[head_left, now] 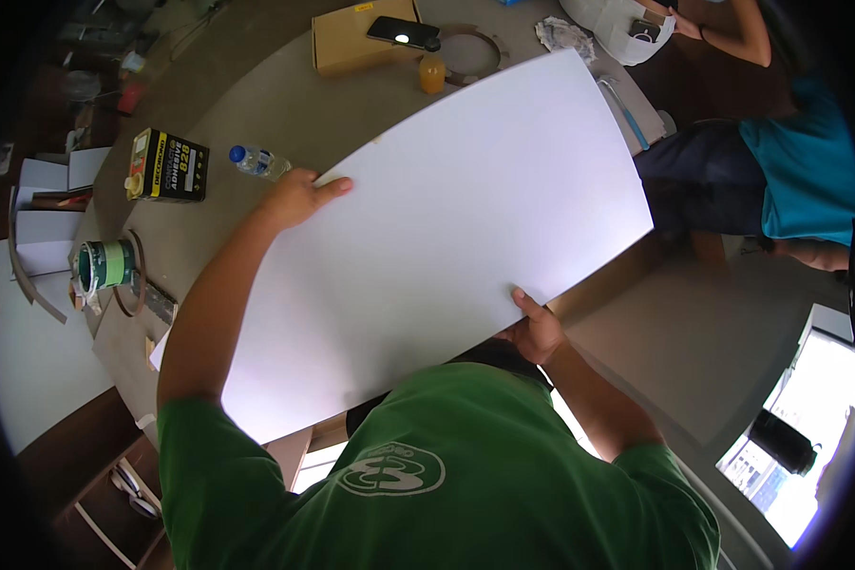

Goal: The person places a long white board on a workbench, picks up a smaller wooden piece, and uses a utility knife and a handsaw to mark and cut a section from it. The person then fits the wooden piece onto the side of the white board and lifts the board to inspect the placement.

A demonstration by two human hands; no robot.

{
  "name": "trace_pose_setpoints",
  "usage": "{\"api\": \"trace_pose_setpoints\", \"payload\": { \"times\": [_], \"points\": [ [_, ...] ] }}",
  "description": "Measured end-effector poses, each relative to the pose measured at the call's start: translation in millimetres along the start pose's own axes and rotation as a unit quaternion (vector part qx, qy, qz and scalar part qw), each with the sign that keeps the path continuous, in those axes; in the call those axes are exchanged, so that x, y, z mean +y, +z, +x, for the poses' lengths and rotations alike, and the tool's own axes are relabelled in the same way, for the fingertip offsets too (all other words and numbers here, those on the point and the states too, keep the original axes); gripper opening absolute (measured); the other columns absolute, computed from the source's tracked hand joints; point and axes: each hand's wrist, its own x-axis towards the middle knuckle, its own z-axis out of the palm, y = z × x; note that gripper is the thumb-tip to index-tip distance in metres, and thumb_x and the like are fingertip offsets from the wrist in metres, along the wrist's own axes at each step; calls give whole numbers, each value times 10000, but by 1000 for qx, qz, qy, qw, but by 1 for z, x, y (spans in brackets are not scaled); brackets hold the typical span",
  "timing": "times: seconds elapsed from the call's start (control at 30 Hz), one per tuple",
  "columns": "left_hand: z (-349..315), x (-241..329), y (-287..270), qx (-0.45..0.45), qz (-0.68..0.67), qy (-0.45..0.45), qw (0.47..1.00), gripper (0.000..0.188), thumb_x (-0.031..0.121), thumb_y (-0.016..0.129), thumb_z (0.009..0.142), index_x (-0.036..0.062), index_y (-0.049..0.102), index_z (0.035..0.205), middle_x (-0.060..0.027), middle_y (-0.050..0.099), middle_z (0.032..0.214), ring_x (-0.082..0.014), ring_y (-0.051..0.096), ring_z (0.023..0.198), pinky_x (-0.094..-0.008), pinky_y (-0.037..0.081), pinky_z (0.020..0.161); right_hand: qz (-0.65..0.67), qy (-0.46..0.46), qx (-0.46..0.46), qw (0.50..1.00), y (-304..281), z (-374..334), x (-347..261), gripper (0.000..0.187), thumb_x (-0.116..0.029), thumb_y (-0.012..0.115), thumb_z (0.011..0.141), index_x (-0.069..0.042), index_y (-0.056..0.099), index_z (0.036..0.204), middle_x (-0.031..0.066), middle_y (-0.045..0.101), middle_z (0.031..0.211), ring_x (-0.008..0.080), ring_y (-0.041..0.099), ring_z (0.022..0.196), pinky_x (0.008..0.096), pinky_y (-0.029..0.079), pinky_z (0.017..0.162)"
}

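A large white rectangular panel (pixel 456 190) is held in front of me, tilted, its long side running from lower left to upper right. My left hand (pixel 299 198) grips its far edge, the thumb on the white face and the fingers hidden beneath. At the near edge, my right hand (pixel 537 331) holds it the same way, thumb up on the face. Just beyond my left hand a clear plastic bottle with a blue cap (pixel 259 162) lies on the table (pixel 247 104). The panel hides the middle of the table.
Left stand a yellow-and-black adhesive tin (pixel 167 166) and a green can (pixel 106 264). Farther back are a cardboard box (pixel 347 43), a phone (pixel 401 31), an orange-filled bottle (pixel 432 74), a coiled brown strip (pixel 494 55) and a hammer (pixel 625 112). A person in teal (pixel 807 166) stands close right.
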Motion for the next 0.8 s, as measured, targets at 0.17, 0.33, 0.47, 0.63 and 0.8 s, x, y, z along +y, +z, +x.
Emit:
{"api": "trace_pose_setpoints", "payload": {
  "times": [0.17, 0.33, 0.47, 0.63, 0.8],
  "points": [
    [33, -44, 44, -123, 14, 17, 992, 850, 803, 676, 784, -30, 731, 942, -152, 701, 806, -258, 670, 792, -397, 532, 753, 16, 13, 68, 997, 23, -17, 46, 723, -442, 645, 969, -100, 347, 1532, 137, 504, 1470, 333, 529, 1316, 535, 482, 1036],
    [48, -86, 75, -172, 4, 32, 985, 879, 820, 633, 803, -49, 715, 913, -144, 678, 771, -229, 650, 787, -412, 519, 742, 42, 52, 144, 987, 31, -14, 81, 723, -450, 645, 979, -71, 348, 1519, 172, 503, 1456, 354, 574, 1265, 529, 490, 1028],
    [50, -121, 100, -160, 3, 47, 986, 908, 831, 603, 812, -45, 726, 1014, -179, 712, 867, -286, 681, 871, -426, 528, 798, 46, 77, 143, 986, 32, -4, 92, 708, -427, 682, 967, -61, 376, 1491, 179, 544, 1397, 344, 606, 1206, 490, 516, 980],
    [49, -183, 124, -162, 3, 6, 987, 945, 853, 592, 795, -16, 716, 1144, -202, 733, 1053, -336, 685, 1038, -425, 520, 908, -1, 105, 106, 989, 37, 13, 102, 667, -335, 766, 920, -48, 436, 1423, 168, 604, 1292, 300, 654, 1056, 435, 529, 888],
    [33, -175, 123, -164, -50, -33, 985, 892, 804, 648, 798, 4, 710, 1188, -189, 734, 1080, -303, 684, 1048, -413, 518, 923, 17, 120, 119, 985, 32, 19, 114, 664, -312, 779, 905, -47, 444, 1413, 166, 605, 1284, 307, 660, 1039, 435, 530, 887]
  ]
}}
